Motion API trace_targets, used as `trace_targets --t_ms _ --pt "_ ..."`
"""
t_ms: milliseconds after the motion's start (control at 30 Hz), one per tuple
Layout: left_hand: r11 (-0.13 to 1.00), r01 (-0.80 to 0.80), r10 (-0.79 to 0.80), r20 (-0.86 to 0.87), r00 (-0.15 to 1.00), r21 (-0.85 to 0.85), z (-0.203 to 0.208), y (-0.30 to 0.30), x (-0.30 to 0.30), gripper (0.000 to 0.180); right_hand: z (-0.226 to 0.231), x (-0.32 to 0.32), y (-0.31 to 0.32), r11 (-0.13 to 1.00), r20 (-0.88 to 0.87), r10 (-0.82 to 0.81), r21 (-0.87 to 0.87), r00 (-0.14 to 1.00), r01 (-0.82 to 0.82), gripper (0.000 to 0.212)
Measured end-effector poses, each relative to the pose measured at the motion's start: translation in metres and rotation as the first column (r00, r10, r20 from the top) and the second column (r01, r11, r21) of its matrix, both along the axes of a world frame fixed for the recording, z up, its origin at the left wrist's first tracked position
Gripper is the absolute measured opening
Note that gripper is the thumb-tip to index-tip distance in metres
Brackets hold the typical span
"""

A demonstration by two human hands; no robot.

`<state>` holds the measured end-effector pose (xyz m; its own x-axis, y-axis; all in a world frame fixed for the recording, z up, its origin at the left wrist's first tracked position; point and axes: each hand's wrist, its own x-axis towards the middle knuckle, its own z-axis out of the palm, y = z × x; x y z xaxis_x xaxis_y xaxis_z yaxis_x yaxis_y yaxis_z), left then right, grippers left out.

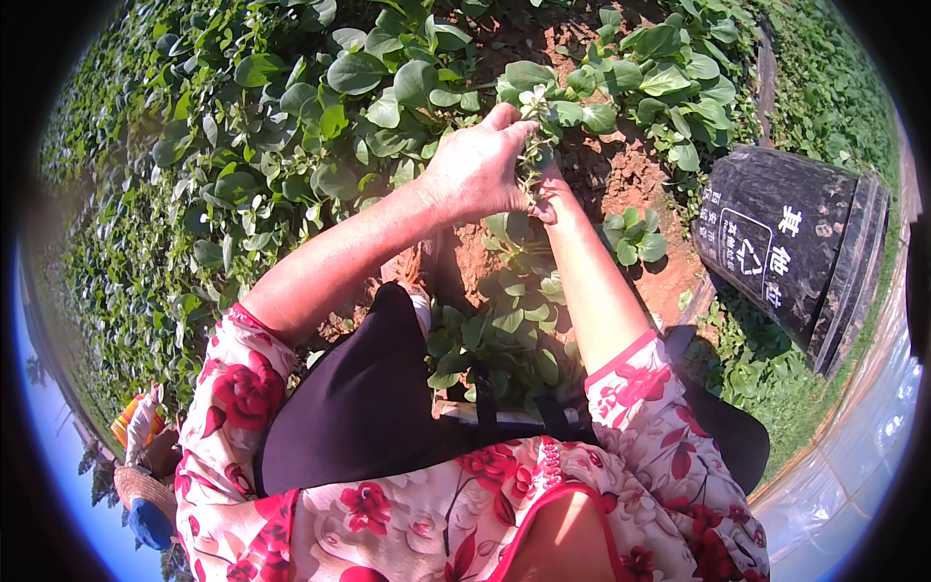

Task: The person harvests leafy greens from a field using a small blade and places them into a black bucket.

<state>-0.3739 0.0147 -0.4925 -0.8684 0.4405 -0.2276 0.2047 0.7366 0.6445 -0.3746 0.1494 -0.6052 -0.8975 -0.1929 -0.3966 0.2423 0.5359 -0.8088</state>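
My two hands are together above the plant bed, in front of my knees. My left hand (473,173) is closed, its thumb and fingers pressed against a thin leafy sprig (530,160) with a pale tip. My right hand (555,194) meets it from the right and curls against the lower stems of the same sprig; most of its fingers are hidden. Broad-leaved green plants (412,85) grow just beyond the hands. A small leafy plant (635,236) stands in the reddish soil to the right of my right hand.
A black plastic bin (781,238) lies on its side at the right. Dense greenery (145,233) fills the left. Bare reddish soil (621,175) shows between the plants. Plastic sheeting (834,485) runs along the right edge. A person in a straw hat (141,485) is at the far lower left.
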Motion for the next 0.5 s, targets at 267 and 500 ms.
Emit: trace_targets --t_ms 267,500 --pt "0.993 -0.064 0.070 -0.050 0.996 0.103 -0.030 -0.037 -0.006 0.057 0.001 -0.009 -0.010 0.999 0.059 -0.018 0.031 0.998 0.017 0.031" --pt "0.845 -0.494 0.437 0.269 0.858 0.204 -0.035 -0.063 -0.032 0.036 0.050 -0.010 -0.015 0.949 0.079 0.095 0.293 0.992 -0.114 0.022"
